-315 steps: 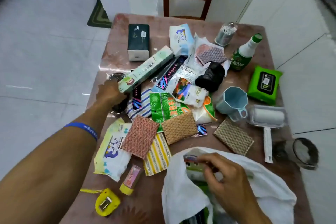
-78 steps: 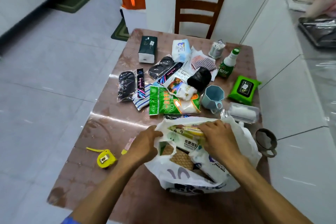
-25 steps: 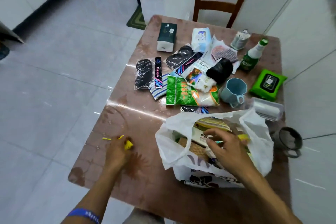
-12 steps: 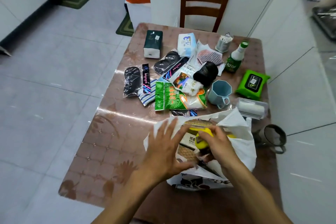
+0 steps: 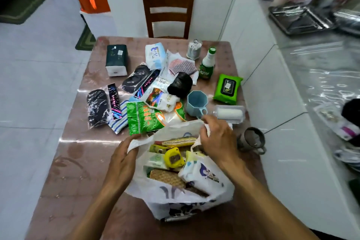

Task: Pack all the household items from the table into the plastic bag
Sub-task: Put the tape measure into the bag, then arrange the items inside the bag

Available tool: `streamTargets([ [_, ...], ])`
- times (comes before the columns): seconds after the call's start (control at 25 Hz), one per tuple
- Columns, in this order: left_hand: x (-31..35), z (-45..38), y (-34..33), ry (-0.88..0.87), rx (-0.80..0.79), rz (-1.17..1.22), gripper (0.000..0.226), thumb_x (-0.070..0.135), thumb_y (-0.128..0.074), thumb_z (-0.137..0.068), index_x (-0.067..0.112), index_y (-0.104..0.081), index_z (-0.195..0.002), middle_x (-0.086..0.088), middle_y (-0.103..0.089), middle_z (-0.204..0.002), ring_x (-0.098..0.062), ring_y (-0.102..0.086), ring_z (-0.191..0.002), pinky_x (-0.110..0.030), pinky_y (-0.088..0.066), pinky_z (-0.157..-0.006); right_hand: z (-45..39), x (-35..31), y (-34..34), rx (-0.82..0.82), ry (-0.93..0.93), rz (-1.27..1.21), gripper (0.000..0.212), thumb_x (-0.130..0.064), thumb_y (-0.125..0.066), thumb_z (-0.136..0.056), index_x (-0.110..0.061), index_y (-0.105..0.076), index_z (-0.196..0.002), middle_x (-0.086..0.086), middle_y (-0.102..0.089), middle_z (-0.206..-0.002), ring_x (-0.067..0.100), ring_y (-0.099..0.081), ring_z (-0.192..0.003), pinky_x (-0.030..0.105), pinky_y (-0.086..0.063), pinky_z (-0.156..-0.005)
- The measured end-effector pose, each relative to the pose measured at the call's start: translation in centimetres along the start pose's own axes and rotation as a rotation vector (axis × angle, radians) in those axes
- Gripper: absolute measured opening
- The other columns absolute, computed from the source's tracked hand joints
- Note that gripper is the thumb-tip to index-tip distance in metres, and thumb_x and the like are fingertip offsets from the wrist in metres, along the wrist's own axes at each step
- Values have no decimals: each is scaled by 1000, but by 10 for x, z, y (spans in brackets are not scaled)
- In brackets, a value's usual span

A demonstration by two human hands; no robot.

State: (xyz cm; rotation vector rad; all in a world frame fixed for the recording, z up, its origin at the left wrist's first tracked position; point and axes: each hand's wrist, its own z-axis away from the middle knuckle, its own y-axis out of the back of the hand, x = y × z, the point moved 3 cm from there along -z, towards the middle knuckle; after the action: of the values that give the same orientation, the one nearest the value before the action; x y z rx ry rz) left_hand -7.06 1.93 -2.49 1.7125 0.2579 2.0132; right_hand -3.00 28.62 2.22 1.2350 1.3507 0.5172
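You're approx. a third done: plastic bag (image 5: 175, 198) at lower centre already holds the yellow tape measure (image 5: 174, 157), a scouring pad (image 5: 167, 178) etc. Your left hand (image 5: 124, 160) and right hand (image 5: 218, 140) each pinch its rim, spreading the mouth. Left on the table (image 5: 78, 161), mid-frame & up: green packet (image 5: 144, 118), blue cup (image 5: 196, 103), lint roller (image 5: 229, 113), wipes (image 5: 228, 88), bottle (image 5: 207, 63), tissue box (image 5: 116, 59), more.

Even, fairly bright indoor light falls on my table (image 5: 81, 161), and a white streak of glare runs across its glossy cover. Shadows under things are soft and faint. The wide lens bends the chair (image 5: 168, 4) and counter (image 5: 321, 76) outward at the edges, and the far corners smear with blur.
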Motion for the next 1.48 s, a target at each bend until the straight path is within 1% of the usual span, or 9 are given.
streamTargets([
  [0.24, 16, 6, -19, 36, 39, 65, 30, 35, -40, -87, 36, -65, -105, 5, -67, -109, -13, -59, -101, -22, -43, -80, -14, 162, 16, -507, -599, 287, 93, -45, -72, -74, -27, -18, -148, 12, -27, -152, 46, -38, -129, 53, -38, -99],
  [0.48, 28, 33, -19, 105, 206, -12, 16, 24, -56, -89, 37, -65, -87, 16, -67, -89, 4, -61, -85, -17, -43, -69, 21, 195, -9, -476, -522, 162, 96, -39, -78, -74, -25, -21, -150, 13, -32, -148, 43, -54, -116, 50, -50, -88],
  [0.72, 43, 61, 15, 205, 414, 169, 36, 25, -66, -90, -2, -58, -67, -8, -58, -54, -13, -51, -42, -30, -44, -49, 21, 119, 51, -20, -464, -339, 81, -40, -83, -70, -30, -37, -135, 3, -55, -131, 29, -57, -112, 42, -48, -89],
  [0.88, 63, 72, 23, 111, 220, 387, 25, 20, -58, -95, 5, -65, -77, -24, -50, -57, -14, -34, -38, -22, -27, -41, 43, 10, 54, -261, -303, -876, 76, -40, -86, -64, -33, -45, -127, -9, -64, -114, 12, -67, -94, 34, -56, -75],
  [1.08, 68, 79, 24, 28, 74, 624, 9, 11, -56, -91, 12, -65, -91, -7, -72, -115, -9, -33, -36, -18, -32, -39, 86, -70, -33, -732, 48, -273, 78, -61, -71, -67, -36, -43, -135, -7, -52, -136, 18, -49, -122, 37, -44, -100],
  [1.24, 60, 67, 34, 52, 73, 593, 18, 9, -46, -98, 10, -64, -96, -6, -70, -119, -12, -30, -40, -19, -33, -39, 79, -9, -2, -190, 72, 250, 81, -30, -69, -72, -19, -39, -146, 14, -41, -150, 36, -39, -135, 44, -16, -115],
  [1.32, 68, 60, 31, 92, 93, 555, 22, 17, -48, -100, 18, -69, -93, -11, -66, -104, -13, -31, -44, -20, -29, -40, 71, 29, 20, -307, -179, 232, 60, -15, -67, -79, -17, -50, -137, 17, -58, -133, 23, -59, -107, 18, -30, -105],
  [1.36, 78, 59, 30, 93, 81, 515, 23, 20, -49, -100, 20, -70, -91, -11, -64, -99, -13, -32, -44, -20, -28, -41, 68, 31, 33, -372, -323, 37, 34, -11, -64, -87, -18, -62, -120, 12, -70, -113, 12, -61, -81, 4, -38, -80],
  [1.48, 123, 60, 38, -63, -10, 392, 22, 20, -50, -100, 16, -65, -85, 4, -75, -101, -4, -41, -41, -18, -35, -39, 46, 13, 72, -110, -632, -842, 24, -12, -51, -100, -12, -62, -79, -5, -55, -43, 9, -47, -38, 18, -41, -43],
])
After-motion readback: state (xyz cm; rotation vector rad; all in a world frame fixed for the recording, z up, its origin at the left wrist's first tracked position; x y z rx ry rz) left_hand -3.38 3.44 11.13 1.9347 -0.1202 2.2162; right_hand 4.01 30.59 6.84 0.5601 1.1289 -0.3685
